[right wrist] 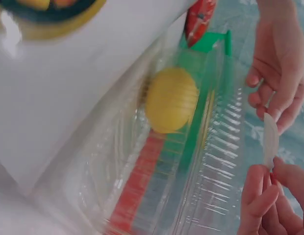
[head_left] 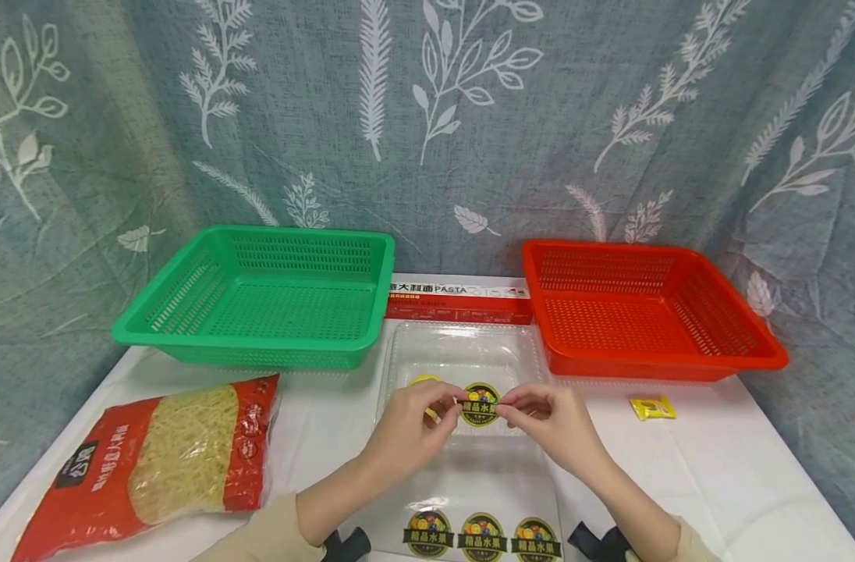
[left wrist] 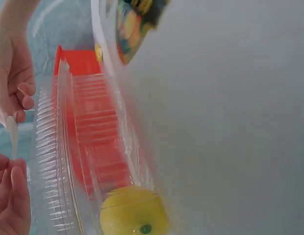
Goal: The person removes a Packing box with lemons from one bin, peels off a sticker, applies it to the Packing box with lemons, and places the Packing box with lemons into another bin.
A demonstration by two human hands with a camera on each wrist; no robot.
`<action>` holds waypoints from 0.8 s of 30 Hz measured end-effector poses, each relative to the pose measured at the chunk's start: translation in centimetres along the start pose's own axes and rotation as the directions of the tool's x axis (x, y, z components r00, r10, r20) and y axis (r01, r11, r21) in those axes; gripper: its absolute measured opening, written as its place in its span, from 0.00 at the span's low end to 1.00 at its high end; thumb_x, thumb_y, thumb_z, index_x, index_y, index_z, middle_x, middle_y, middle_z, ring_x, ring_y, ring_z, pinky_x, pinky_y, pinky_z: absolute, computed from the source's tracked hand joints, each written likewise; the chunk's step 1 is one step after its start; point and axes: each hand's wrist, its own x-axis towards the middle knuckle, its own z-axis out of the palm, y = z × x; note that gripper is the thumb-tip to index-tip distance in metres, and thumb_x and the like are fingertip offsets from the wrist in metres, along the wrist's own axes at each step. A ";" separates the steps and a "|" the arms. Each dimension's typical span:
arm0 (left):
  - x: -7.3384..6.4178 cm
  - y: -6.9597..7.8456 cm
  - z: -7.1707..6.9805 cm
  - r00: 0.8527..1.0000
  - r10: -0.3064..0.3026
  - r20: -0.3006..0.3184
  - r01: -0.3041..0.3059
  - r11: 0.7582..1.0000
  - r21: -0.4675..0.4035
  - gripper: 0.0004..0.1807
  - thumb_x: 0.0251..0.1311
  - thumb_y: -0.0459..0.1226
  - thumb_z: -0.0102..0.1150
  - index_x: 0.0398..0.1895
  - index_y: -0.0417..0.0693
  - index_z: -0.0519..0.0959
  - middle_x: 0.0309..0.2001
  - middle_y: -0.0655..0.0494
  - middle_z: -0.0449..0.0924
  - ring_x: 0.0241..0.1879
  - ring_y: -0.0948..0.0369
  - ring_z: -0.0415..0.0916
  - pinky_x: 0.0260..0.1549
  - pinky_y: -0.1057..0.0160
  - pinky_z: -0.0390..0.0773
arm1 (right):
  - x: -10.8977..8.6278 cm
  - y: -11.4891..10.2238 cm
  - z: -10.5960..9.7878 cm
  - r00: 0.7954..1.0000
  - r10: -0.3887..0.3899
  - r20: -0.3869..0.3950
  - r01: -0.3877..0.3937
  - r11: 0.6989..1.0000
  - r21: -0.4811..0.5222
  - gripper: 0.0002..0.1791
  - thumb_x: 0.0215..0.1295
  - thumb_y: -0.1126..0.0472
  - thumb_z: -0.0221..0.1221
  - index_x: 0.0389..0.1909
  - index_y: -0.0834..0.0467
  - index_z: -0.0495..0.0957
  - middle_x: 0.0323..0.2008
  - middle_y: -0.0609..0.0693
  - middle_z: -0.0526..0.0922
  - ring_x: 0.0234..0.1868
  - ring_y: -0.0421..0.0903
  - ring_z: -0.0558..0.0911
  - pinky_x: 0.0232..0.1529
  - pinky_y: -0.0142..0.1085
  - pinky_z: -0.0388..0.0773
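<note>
My left hand (head_left: 408, 421) and right hand (head_left: 562, 431) pinch opposite edges of a round black-and-gold fruit sticker (head_left: 480, 404), stretched between them. Its pale back (right wrist: 270, 142) shows in the right wrist view. Behind and below the sticker lies a clear plastic clamshell box (head_left: 462, 343), with a yellow fruit (right wrist: 171, 100) visible through its wall; in the head view, my left hand covers most of that fruit. Closer to me is a pale sticker sheet (head_left: 480, 480) bearing three matching stickers (head_left: 482, 535) along its near edge.
A green basket (head_left: 259, 343) stands at the back left, a red basket (head_left: 666, 365) at the back right. Between them lies a red-and-white pasta package (head_left: 459, 304). A bag of pasta (head_left: 182, 453) is on the left, and a small yellow packet (head_left: 653, 408) on the right.
</note>
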 end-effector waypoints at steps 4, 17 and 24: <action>0.8 -0.3 -0.2 0.999 0.031 -0.036 -0.027 0.994 0.106 0.07 0.50 0.28 0.60 0.32 0.45 0.82 0.24 0.61 0.77 0.24 0.68 0.71 0.20 0.74 0.72 | 1.1 0.1 0.2 1.000 -0.011 -0.023 0.010 0.999 -0.051 0.04 0.51 0.64 0.66 0.29 0.60 0.82 0.24 0.49 0.83 0.24 0.48 0.81 0.26 0.30 0.78; 3.3 -1.3 -0.8 0.996 -0.085 -0.039 0.093 0.946 0.310 0.06 0.51 0.35 0.63 0.34 0.50 0.84 0.25 0.62 0.80 0.23 0.67 0.73 0.16 0.73 0.67 | 4.5 0.7 0.6 0.998 0.058 -0.021 -0.060 0.992 -0.108 0.05 0.52 0.66 0.66 0.30 0.63 0.83 0.24 0.55 0.83 0.25 0.51 0.81 0.26 0.31 0.77; 4.2 -1.8 -0.9 0.987 -0.158 -0.021 0.156 0.930 0.332 0.08 0.51 0.34 0.63 0.35 0.50 0.84 0.25 0.62 0.81 0.20 0.68 0.71 0.12 0.72 0.64 | 5.9 1.0 1.2 0.997 0.059 -0.044 -0.066 0.984 -0.166 0.04 0.50 0.67 0.66 0.28 0.63 0.83 0.23 0.51 0.83 0.23 0.42 0.79 0.26 0.31 0.77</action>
